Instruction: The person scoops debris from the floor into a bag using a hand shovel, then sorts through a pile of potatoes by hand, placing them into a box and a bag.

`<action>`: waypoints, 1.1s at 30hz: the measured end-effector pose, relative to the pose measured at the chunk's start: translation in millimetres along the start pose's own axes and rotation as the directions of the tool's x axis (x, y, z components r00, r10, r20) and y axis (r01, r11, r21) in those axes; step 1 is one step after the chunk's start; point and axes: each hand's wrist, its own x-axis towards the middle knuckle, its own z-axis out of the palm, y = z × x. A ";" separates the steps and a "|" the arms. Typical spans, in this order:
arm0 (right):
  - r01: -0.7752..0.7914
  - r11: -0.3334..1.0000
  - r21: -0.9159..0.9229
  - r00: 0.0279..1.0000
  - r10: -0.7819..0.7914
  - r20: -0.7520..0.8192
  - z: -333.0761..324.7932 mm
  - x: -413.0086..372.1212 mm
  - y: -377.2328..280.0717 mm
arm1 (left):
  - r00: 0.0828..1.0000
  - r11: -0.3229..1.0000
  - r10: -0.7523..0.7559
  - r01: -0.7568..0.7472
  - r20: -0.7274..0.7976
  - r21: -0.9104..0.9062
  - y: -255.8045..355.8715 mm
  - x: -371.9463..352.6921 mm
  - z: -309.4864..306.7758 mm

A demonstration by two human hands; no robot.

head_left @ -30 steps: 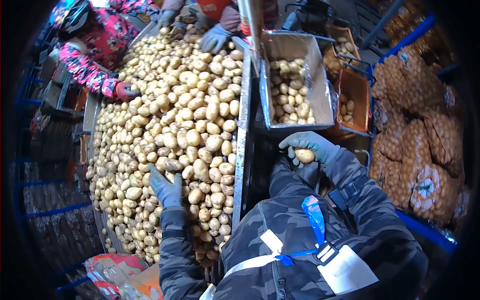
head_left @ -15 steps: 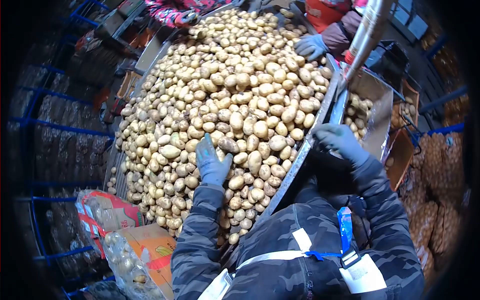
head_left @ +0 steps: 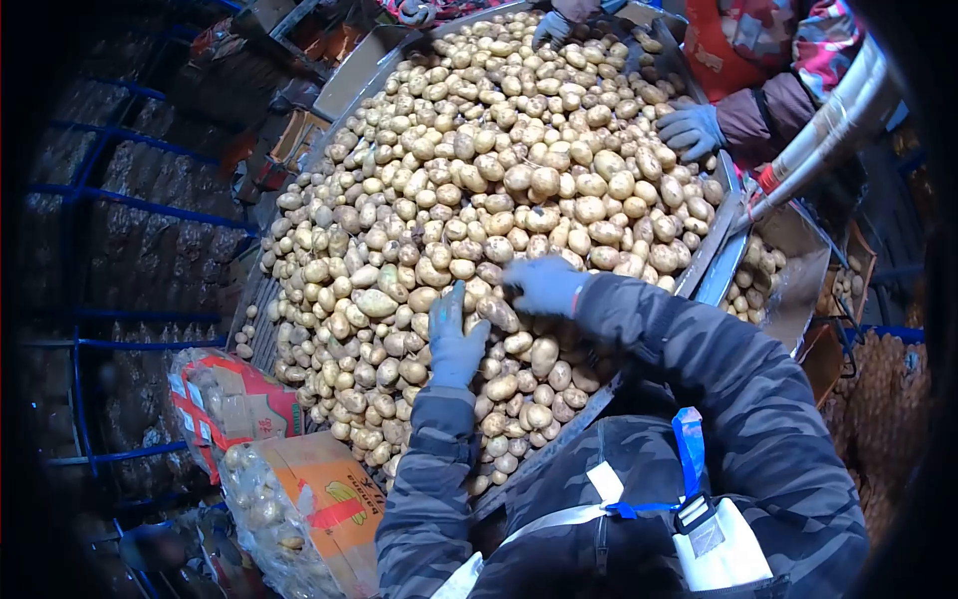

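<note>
A large heap of potatoes (head_left: 429,210) lies on a metal-edged sorting table. Resting on the near part of it is my left hand (head_left: 456,344), in a grey-blue glove, fingers stretched forward and thumb apart, with nothing in it. Just to its right, my right hand (head_left: 544,287) reaches over the heap, palm down and gloved too. Its fingertips point left beside a long brownish potato (head_left: 497,312). Motion smears those fingers, so I cannot see whether they grip a potato.
Across the heap, a co-worker's gloved hand (head_left: 691,130) rests on potatoes; other workers' hands are at the far edge. An open box of potatoes (head_left: 755,280) stands right of the metal rim (head_left: 711,245). Potato-filled banana cartons (head_left: 329,499) stand at left. A slanted pole (head_left: 823,125) rises at right.
My right hand has swung left from beyond the table's right rim to over the potatoes near my left hand. The left hand stays on the heap. The view has shifted slightly.
</note>
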 end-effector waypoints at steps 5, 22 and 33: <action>0.064 0.984 0.164 0.998 -0.064 -0.005 -22.0 -52.9 15.5 | 0.996 0.980 0.064 -0.075 -0.065 -0.185 47.6 56.6 3.4; 0.001 0.880 0.474 0.932 0.171 -0.320 -142.3 2.2 91.8 | 0.889 0.705 -0.296 0.450 0.348 -0.549 85.5 118.8 18.6; 0.088 0.972 0.216 0.986 -0.055 -0.157 -72.3 -1.5 89.1 | 0.985 0.977 -0.145 0.128 -0.094 -0.169 51.9 205.8 23.8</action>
